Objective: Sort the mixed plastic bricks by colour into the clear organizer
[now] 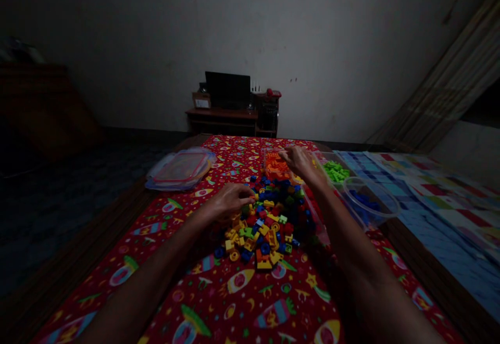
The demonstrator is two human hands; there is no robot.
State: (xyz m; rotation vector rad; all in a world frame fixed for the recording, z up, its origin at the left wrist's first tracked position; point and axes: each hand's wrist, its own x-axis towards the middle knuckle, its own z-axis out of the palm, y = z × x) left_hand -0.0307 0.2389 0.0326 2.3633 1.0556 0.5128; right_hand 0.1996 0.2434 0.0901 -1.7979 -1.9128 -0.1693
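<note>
A heap of mixed toy building bricks [269,229], in yellow, blue, red and green, lies on the table. My left hand [233,198] is at the heap's left edge, its fingers slightly apart and curved over the bricks. Farther back, my right hand [300,162] hangs over a clear container of orange bricks [276,166]. Its fingers are bent together, and anything between them is too small to make out. My right forearm partly covers a container of red bricks [312,203]. Some yellow pieces show just under the right hand.
Right of my forearm stand a container of green bricks [336,172] and a round tub [390,206] over dark blue bricks [365,199]. Stacked clear lids [179,169] lie at the left on the red patterned cloth [172,260]. A monitor [228,90] stands on a desk by the wall.
</note>
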